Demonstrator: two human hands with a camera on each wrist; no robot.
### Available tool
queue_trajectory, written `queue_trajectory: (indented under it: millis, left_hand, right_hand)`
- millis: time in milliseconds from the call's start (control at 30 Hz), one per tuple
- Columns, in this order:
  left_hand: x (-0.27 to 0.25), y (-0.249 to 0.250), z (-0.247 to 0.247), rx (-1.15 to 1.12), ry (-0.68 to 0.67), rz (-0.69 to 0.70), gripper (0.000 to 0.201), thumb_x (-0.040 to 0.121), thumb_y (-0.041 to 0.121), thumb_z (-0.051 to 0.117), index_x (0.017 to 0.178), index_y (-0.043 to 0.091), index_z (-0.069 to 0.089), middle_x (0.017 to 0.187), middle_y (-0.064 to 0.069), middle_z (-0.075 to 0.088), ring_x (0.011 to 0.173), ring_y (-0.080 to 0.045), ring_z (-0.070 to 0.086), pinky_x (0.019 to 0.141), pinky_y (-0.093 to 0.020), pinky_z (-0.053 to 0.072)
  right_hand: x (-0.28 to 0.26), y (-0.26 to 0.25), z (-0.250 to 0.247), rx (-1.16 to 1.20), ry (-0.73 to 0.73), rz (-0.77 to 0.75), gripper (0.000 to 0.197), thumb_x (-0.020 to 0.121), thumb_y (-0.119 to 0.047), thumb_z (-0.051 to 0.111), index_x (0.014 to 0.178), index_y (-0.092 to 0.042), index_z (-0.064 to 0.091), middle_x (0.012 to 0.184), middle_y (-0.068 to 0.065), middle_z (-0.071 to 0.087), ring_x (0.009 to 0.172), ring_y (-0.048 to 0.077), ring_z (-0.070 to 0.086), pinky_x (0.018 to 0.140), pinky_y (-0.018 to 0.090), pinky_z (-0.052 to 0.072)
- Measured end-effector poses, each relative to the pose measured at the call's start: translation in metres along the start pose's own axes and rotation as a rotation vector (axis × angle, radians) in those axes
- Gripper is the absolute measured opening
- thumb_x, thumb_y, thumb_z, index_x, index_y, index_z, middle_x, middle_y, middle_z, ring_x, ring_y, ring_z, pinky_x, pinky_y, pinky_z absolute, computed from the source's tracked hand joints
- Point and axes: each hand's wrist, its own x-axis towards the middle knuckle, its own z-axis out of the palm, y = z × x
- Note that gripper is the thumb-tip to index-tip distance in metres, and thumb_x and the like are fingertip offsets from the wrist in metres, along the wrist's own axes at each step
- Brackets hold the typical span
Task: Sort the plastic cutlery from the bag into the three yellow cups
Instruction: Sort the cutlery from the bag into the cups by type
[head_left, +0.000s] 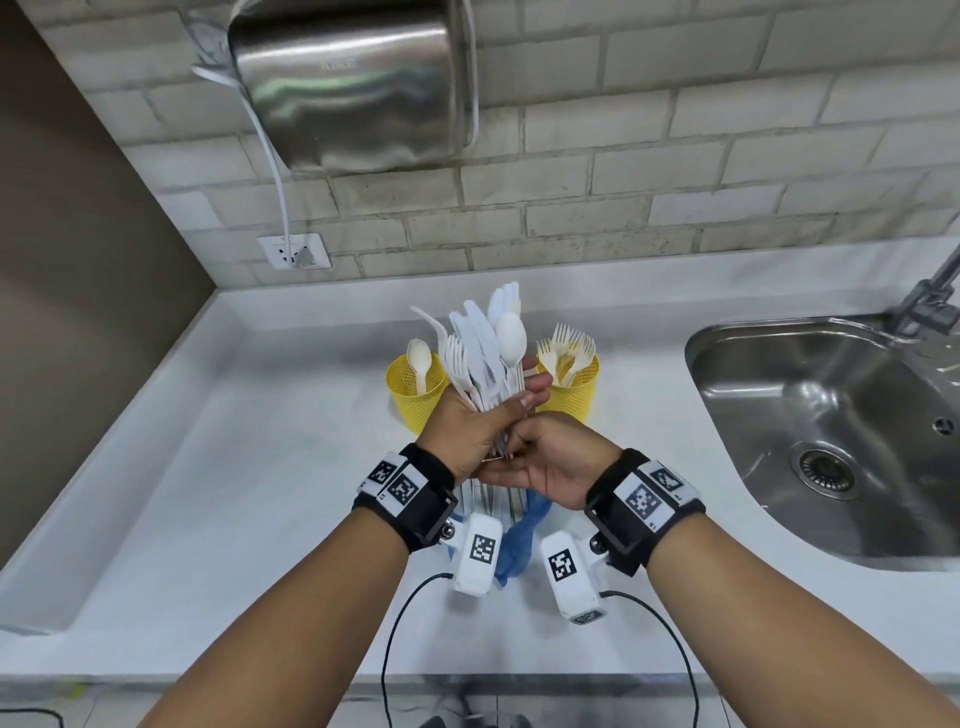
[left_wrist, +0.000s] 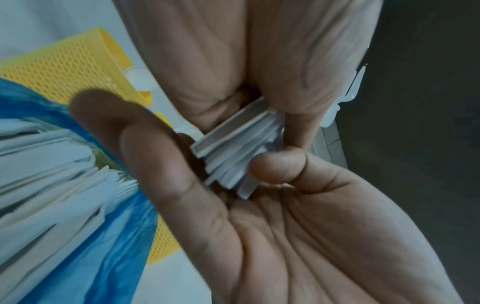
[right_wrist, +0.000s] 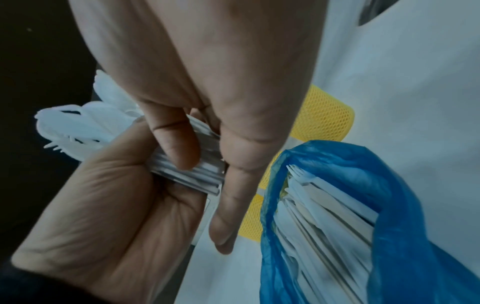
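My left hand (head_left: 511, 402) grips a bundle of white plastic cutlery (head_left: 483, 353) upright above the counter, with forks, knives and a spoon fanned out at the top. My right hand (head_left: 540, 460) is just below it; its thumb (left_wrist: 278, 166) curls against the handle ends (left_wrist: 228, 158) and its forefinger (left_wrist: 155, 148) lies straight beside them. Behind the bundle, one yellow mesh cup (head_left: 410, 400) holds a spoon and another yellow cup (head_left: 571, 397) holds several forks. A further yellow cup (right_wrist: 250, 216) shows partly under my hands. The blue bag (head_left: 519, 540) lies beneath my wrists with more cutlery (right_wrist: 324, 216) inside.
A steel sink (head_left: 831, 415) with a tap (head_left: 930, 296) is set into the white counter (head_left: 234, 467) at the right. A metal hand dryer (head_left: 353, 83) hangs on the brick wall above a socket (head_left: 293, 252). Black cables (head_left: 405, 623) trail off my wrists over the front edge.
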Motion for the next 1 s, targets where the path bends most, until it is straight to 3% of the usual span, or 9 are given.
queue_trajectory:
  millis: [100, 200, 300, 367, 433, 533, 600, 733, 1000]
  left_hand:
    - [-0.003, 0.002, 0.000, -0.006, -0.017, -0.006, 0.039, 0.096, -0.005, 0.060, 0.132, 0.009, 0.060, 0.125, -0.020, 0.069, 0.121, -0.037, 0.064, 0.107, -0.048, 0.049]
    - [-0.006, 0.003, 0.001, -0.019, -0.010, -0.008, 0.037, 0.095, -0.005, 0.061, 0.129, 0.008, 0.062, 0.125, -0.021, 0.069, 0.121, -0.036, 0.065, 0.106, -0.043, 0.050]
    - [-0.007, 0.003, -0.004, -0.030, 0.008, -0.004, 0.031, 0.097, -0.005, 0.058, 0.127, 0.003, 0.061, 0.122, -0.022, 0.070, 0.116, -0.035, 0.067, 0.104, -0.043, 0.051]
    - [-0.010, 0.005, -0.011, -0.052, 0.012, -0.024, 0.030, 0.097, -0.001, 0.058, 0.126, 0.003, 0.061, 0.118, -0.021, 0.072, 0.110, -0.034, 0.069, 0.101, -0.045, 0.053]
    - [-0.014, 0.008, -0.020, -0.071, 0.012, -0.057, 0.029, 0.098, -0.001, 0.056, 0.127, 0.003, 0.059, 0.113, -0.019, 0.073, 0.101, -0.031, 0.072, 0.093, -0.043, 0.057]
    - [-0.021, 0.013, -0.039, -0.091, -0.007, -0.099, 0.032, 0.100, -0.001, 0.052, 0.132, -0.001, 0.054, 0.106, -0.016, 0.075, 0.091, -0.027, 0.074, 0.084, -0.039, 0.061]
    - [-0.027, 0.016, -0.050, -0.104, -0.024, -0.123, 0.034, 0.099, 0.000, 0.052, 0.133, -0.001, 0.053, 0.107, -0.018, 0.074, 0.091, -0.029, 0.074, 0.084, -0.041, 0.062]
    - [-0.033, 0.021, -0.069, -0.147, -0.053, -0.156, 0.032, 0.096, 0.003, 0.056, 0.128, 0.001, 0.057, 0.110, -0.023, 0.072, 0.094, -0.034, 0.073, 0.084, -0.044, 0.061]
    - [-0.041, 0.032, -0.102, -0.209, -0.102, -0.199, 0.024, 0.094, 0.004, 0.055, 0.118, 0.005, 0.060, 0.102, -0.019, 0.075, 0.088, -0.033, 0.075, 0.076, -0.041, 0.062]
  right_hand:
    - [-0.002, 0.000, 0.003, -0.039, 0.001, -0.014, 0.051, 0.087, 0.017, 0.032, 0.118, -0.009, 0.064, 0.111, 0.023, 0.070, 0.095, 0.040, 0.071, 0.088, 0.047, 0.062]
    - [-0.005, 0.000, 0.008, -0.111, -0.003, -0.027, 0.052, 0.089, 0.017, 0.031, 0.117, -0.014, 0.062, 0.108, 0.019, 0.072, 0.091, 0.034, 0.074, 0.081, 0.043, 0.064]
    - [-0.004, 0.001, 0.009, -0.213, 0.004, -0.009, 0.044, 0.091, 0.014, 0.034, 0.118, -0.009, 0.062, 0.102, 0.022, 0.071, 0.091, 0.037, 0.074, 0.086, 0.045, 0.063]
    - [-0.002, 0.000, 0.004, -0.390, 0.001, 0.023, 0.030, 0.094, 0.009, 0.043, 0.114, -0.004, 0.063, 0.107, 0.026, 0.069, 0.095, 0.037, 0.071, 0.095, 0.049, 0.059]
    - [-0.004, -0.005, -0.006, -0.682, -0.010, 0.039, 0.017, 0.096, 0.003, 0.056, 0.105, -0.008, 0.065, 0.113, 0.027, 0.068, 0.094, 0.029, 0.067, 0.099, 0.050, 0.055]
    - [-0.004, -0.024, -0.022, -0.970, 0.026, 0.039, 0.016, 0.095, -0.003, 0.062, 0.110, -0.003, 0.069, 0.118, 0.029, 0.069, 0.088, 0.025, 0.065, 0.085, 0.042, 0.059]
    - [-0.006, -0.042, -0.030, -0.901, 0.109, -0.030, 0.019, 0.096, -0.002, 0.060, 0.114, -0.002, 0.068, 0.112, 0.025, 0.073, 0.083, 0.024, 0.069, 0.073, 0.032, 0.058]
    - [0.002, -0.068, -0.018, -0.706, 0.260, -0.267, 0.018, 0.097, 0.001, 0.055, 0.108, -0.006, 0.068, 0.104, 0.022, 0.075, 0.081, 0.027, 0.071, 0.076, 0.038, 0.054]
    - [0.030, -0.064, 0.054, -0.568, 0.257, -0.484, 0.019, 0.099, 0.002, 0.052, 0.108, 0.001, 0.069, 0.091, 0.013, 0.070, 0.074, 0.024, 0.067, 0.066, 0.032, 0.056]
